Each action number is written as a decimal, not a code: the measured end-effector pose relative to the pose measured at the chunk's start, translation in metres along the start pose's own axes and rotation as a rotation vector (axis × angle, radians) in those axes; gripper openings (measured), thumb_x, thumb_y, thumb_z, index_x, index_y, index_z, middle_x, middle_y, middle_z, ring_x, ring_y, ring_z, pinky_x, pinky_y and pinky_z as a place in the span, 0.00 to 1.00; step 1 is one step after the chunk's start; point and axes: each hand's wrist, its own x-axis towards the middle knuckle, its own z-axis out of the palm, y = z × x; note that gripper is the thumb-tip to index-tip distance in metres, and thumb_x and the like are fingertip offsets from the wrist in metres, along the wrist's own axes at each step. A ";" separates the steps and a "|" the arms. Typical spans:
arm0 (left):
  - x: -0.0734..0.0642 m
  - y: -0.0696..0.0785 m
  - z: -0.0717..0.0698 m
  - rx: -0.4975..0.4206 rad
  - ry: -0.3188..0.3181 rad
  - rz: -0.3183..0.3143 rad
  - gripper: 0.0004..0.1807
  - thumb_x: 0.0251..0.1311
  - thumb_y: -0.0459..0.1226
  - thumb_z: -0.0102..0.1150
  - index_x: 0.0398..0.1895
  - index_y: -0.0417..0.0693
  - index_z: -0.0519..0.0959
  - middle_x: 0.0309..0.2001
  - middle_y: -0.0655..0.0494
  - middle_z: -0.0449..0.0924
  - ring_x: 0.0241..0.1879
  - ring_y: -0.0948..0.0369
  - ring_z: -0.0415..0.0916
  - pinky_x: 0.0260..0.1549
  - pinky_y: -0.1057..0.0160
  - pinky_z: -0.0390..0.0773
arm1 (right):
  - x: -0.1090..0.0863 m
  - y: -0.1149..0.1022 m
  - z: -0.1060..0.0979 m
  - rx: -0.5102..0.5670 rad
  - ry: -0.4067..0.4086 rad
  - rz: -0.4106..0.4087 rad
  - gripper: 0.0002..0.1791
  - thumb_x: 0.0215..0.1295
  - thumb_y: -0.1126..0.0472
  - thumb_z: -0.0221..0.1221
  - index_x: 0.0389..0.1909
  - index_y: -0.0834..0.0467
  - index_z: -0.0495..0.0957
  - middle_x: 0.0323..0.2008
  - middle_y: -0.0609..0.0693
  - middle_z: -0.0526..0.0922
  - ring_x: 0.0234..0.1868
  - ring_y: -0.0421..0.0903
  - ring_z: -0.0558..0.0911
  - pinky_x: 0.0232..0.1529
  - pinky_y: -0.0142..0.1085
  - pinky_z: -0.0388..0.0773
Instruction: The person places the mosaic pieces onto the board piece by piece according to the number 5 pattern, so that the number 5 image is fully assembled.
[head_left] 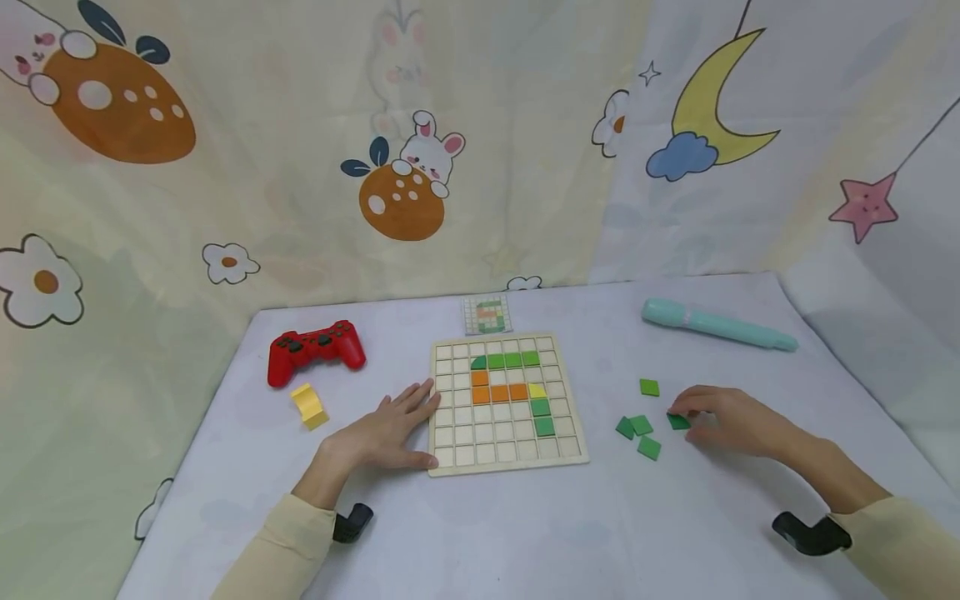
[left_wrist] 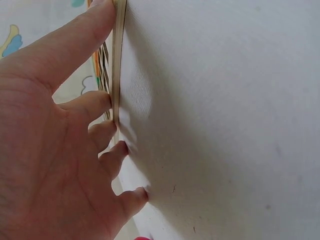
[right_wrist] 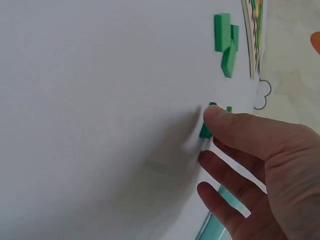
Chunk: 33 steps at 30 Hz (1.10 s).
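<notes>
A square wooden grid board (head_left: 456, 433) lies mid-table, with a bent row of green, orange and yellow tiles set in its cells. My left hand (head_left: 390, 433) rests at its left edge, fingers spread and fairly straight. In the left wrist view, the thumb and fingertips touch the board's side (left_wrist: 118, 60). To the right of the board, my right hand (head_left: 738, 421) pinches a dark green tile (right_wrist: 205, 131) at the tabletop. Close to it lie several loose green tiles (head_left: 649, 448). The right index fingertip is hidden behind the thumb in the right wrist view.
A small pattern card (head_left: 487, 315) lies behind the board. On the left are a red game controller (head_left: 317, 352) and a yellow wavy block (head_left: 309, 406). A teal marker-shaped object (head_left: 720, 325) lies at the back right. A printed cloth hangs behind the table.
</notes>
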 end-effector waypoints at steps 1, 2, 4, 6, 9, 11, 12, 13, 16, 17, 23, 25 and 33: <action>0.000 0.000 0.000 -0.006 0.000 0.002 0.52 0.55 0.58 0.63 0.77 0.49 0.51 0.79 0.51 0.37 0.78 0.47 0.39 0.71 0.37 0.48 | -0.001 0.000 0.002 0.004 0.007 -0.006 0.18 0.52 0.61 0.69 0.46 0.51 0.84 0.49 0.47 0.83 0.48 0.49 0.81 0.48 0.44 0.81; 0.000 -0.001 0.001 -0.007 -0.001 0.000 0.52 0.54 0.58 0.63 0.77 0.50 0.51 0.79 0.51 0.37 0.78 0.47 0.38 0.71 0.37 0.48 | -0.001 -0.001 0.003 0.003 0.013 -0.007 0.18 0.52 0.61 0.70 0.47 0.52 0.84 0.49 0.48 0.83 0.49 0.51 0.81 0.49 0.45 0.80; 0.000 -0.001 0.001 -0.014 -0.003 -0.003 0.52 0.54 0.58 0.63 0.77 0.50 0.51 0.79 0.52 0.37 0.78 0.47 0.38 0.71 0.37 0.48 | 0.000 -0.001 0.005 0.003 0.024 -0.031 0.19 0.52 0.62 0.70 0.47 0.53 0.83 0.51 0.50 0.83 0.52 0.54 0.81 0.51 0.49 0.79; 0.001 -0.001 0.002 -0.023 0.000 0.001 0.52 0.54 0.58 0.63 0.77 0.49 0.51 0.79 0.51 0.38 0.78 0.47 0.39 0.71 0.36 0.48 | 0.001 -0.003 0.006 -0.007 0.030 -0.049 0.19 0.51 0.64 0.70 0.47 0.53 0.84 0.50 0.50 0.84 0.53 0.55 0.80 0.52 0.49 0.79; 0.000 -0.001 0.002 -0.021 0.003 0.003 0.52 0.54 0.58 0.63 0.77 0.49 0.51 0.79 0.51 0.38 0.77 0.47 0.39 0.71 0.36 0.49 | 0.003 -0.005 0.006 -0.013 0.035 -0.064 0.18 0.51 0.66 0.69 0.45 0.53 0.84 0.49 0.50 0.85 0.52 0.56 0.81 0.51 0.49 0.79; 0.000 0.000 0.003 -0.020 0.004 0.005 0.52 0.54 0.58 0.63 0.77 0.49 0.52 0.79 0.51 0.38 0.77 0.47 0.39 0.71 0.37 0.49 | 0.004 -0.007 0.006 -0.013 0.039 -0.062 0.17 0.51 0.67 0.69 0.43 0.53 0.84 0.47 0.49 0.85 0.51 0.55 0.81 0.50 0.48 0.80; 0.000 0.000 0.002 -0.020 0.003 0.005 0.52 0.54 0.58 0.64 0.77 0.49 0.52 0.79 0.51 0.38 0.77 0.47 0.39 0.71 0.37 0.49 | 0.004 -0.008 0.006 -0.010 0.040 -0.054 0.17 0.51 0.67 0.69 0.43 0.53 0.84 0.47 0.49 0.85 0.50 0.55 0.82 0.50 0.48 0.80; 0.000 0.000 0.002 -0.018 0.001 0.004 0.52 0.54 0.58 0.63 0.77 0.50 0.51 0.79 0.52 0.38 0.78 0.47 0.39 0.71 0.37 0.49 | 0.005 -0.008 0.007 -0.008 0.044 -0.052 0.16 0.51 0.68 0.69 0.42 0.53 0.84 0.46 0.49 0.85 0.50 0.55 0.82 0.49 0.48 0.80; -0.001 0.000 0.002 -0.016 0.000 0.005 0.52 0.54 0.58 0.63 0.77 0.50 0.51 0.79 0.51 0.38 0.78 0.47 0.39 0.71 0.37 0.49 | 0.006 -0.009 0.009 -0.005 0.057 -0.044 0.15 0.50 0.67 0.69 0.41 0.53 0.85 0.45 0.48 0.85 0.48 0.53 0.83 0.48 0.46 0.81; 0.000 0.000 0.002 -0.011 -0.002 0.004 0.52 0.54 0.59 0.63 0.77 0.50 0.51 0.79 0.52 0.37 0.78 0.47 0.39 0.71 0.37 0.49 | 0.006 -0.009 0.009 -0.003 0.061 -0.042 0.15 0.50 0.67 0.69 0.41 0.53 0.85 0.44 0.48 0.85 0.47 0.53 0.83 0.47 0.45 0.82; 0.000 0.001 0.001 -0.008 0.000 0.000 0.52 0.54 0.59 0.63 0.77 0.50 0.51 0.79 0.52 0.38 0.78 0.48 0.39 0.72 0.38 0.49 | 0.009 -0.014 0.011 0.013 0.106 -0.057 0.13 0.50 0.68 0.70 0.37 0.54 0.85 0.40 0.45 0.83 0.39 0.44 0.82 0.38 0.34 0.82; 0.000 0.001 0.000 -0.009 0.003 0.000 0.52 0.54 0.58 0.64 0.77 0.50 0.51 0.79 0.52 0.38 0.78 0.48 0.39 0.71 0.37 0.49 | 0.012 -0.021 0.010 0.017 0.113 -0.062 0.12 0.51 0.68 0.69 0.37 0.55 0.84 0.39 0.45 0.82 0.36 0.41 0.80 0.35 0.31 0.80; 0.000 0.002 -0.001 -0.012 0.002 0.000 0.52 0.54 0.58 0.64 0.77 0.50 0.51 0.79 0.52 0.37 0.78 0.47 0.39 0.71 0.37 0.48 | 0.038 -0.068 0.011 0.035 0.069 -0.080 0.11 0.54 0.65 0.67 0.40 0.60 0.84 0.36 0.45 0.81 0.32 0.37 0.76 0.30 0.26 0.74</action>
